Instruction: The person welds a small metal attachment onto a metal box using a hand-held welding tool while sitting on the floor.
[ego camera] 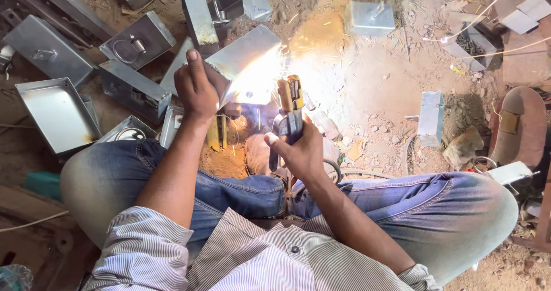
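Left hand (198, 90) clamps the sheet-metal box (247, 61) by its left edge on the dirt floor (373, 96) — stiff, light, sharp-edged, likely hot near the arc — right hand (298, 150) closed around the electrode holder (290, 110).

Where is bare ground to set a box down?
Bare dirt lies right of the right hand, between the upright box and the far box. Crowded: stacked boxes around the left hand.
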